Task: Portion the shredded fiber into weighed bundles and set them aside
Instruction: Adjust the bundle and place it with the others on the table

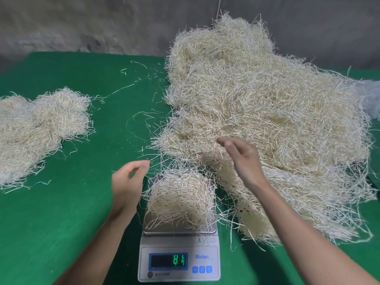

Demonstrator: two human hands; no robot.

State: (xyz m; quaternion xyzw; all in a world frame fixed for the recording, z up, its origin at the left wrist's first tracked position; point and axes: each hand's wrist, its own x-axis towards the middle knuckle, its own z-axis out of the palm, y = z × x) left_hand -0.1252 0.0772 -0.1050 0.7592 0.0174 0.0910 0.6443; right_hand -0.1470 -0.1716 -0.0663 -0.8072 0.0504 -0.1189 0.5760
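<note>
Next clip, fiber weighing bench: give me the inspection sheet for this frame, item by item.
Surface: green table cover, flat, strewn with fiber.
Job's things: large fiber pile at right; small bundle on the scale, display showing 8 and 1; set-aside heap at left.
Clutter: loose strands between heap and pile; pale whitish object at the right edge, unidentifiable.
Grippers: left hand open beside the bundle, holding nothing; right hand open over the pile's near part.
Cables: thin line down the wall, nature unclear.
Surroundings: rough grey wall behind the table.
</note>
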